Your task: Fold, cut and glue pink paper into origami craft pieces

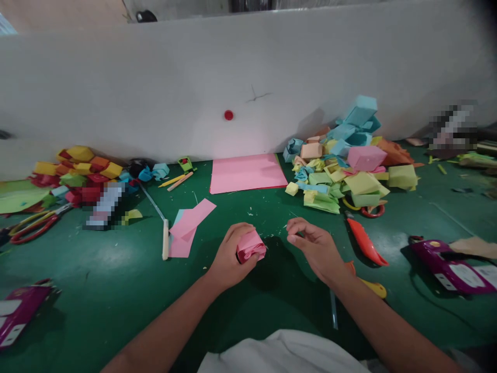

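A small folded pink paper box (250, 246), crumpled at its near end, is in my left hand (231, 254), fingers and thumb wrapped around it above the green table. My right hand (310, 246) hovers to its right, apart from the box, with the thumb tip drawn in to the curled fingers. Anything between those fingertips is too small to make out. Left of my hands lie loose pink paper strips (190, 228) over a bit of blue paper. Beyond them, a stack of pink paper sheets (246, 173) rests against the white wall.
Colourful folded paper pieces (341, 166) are heaped at back right, more (83, 168) at back left. An orange-red tool (365, 241) and a clear rod (334, 309) lie by my right arm. Scissors (39, 223), a wooden-handled tool (165, 239) and purple devices (452, 267) also lie about.
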Motion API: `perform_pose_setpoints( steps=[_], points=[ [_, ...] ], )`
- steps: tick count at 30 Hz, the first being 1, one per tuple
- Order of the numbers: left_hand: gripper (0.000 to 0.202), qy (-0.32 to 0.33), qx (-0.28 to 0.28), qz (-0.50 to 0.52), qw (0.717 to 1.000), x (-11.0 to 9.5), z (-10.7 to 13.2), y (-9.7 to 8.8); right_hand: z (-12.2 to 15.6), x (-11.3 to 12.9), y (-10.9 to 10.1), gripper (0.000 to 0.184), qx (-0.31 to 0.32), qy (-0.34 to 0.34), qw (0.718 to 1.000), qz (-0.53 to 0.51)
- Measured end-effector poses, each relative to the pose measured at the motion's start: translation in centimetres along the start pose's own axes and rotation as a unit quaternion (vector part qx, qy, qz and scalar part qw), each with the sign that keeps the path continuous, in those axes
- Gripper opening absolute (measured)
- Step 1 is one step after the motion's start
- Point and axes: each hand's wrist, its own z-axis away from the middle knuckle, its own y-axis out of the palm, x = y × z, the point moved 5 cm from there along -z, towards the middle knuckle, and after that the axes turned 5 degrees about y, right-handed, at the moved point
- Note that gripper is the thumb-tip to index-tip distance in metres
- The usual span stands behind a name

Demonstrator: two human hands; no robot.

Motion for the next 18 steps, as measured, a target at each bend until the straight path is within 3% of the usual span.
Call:
perform_pose_setpoints(
  steps=[18],
  points=[
    [0.050,-0.006,-0.001,0.000,1.000,-0.09,-0.12,-0.03,0.07,0.39,-0.01,0.024,-0.007,-0.012,1.000,0.012]
  ],
)
